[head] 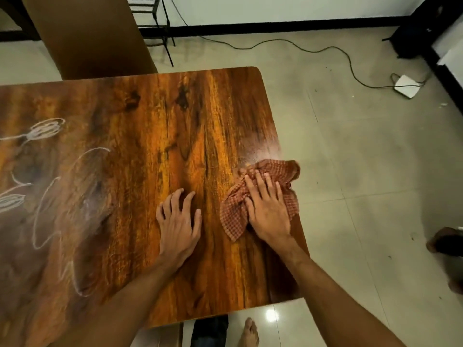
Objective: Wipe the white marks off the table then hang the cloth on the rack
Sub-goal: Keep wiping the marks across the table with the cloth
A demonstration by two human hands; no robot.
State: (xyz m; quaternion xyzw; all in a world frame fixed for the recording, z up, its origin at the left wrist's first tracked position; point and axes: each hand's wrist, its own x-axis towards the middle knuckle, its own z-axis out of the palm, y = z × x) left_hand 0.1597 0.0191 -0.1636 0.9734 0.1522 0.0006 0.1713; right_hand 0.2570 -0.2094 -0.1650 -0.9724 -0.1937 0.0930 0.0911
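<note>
Wiping is the step in hand: right hand (269, 209) presses flat, fingers spread, on the cloth (260, 196) at the table (175, 121) edge, left hand (179, 221) splayed bare beside it, so next it must sweep far left to the marks (57, 196).

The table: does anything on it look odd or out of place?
Yes. White marks, loops and scribbles, cover the left part of the table, far from the checked cloth that the right hand presses flat near the right edge. A faint whitish haze lies just beyond the cloth. The left hand rests bare on the wood.
</note>
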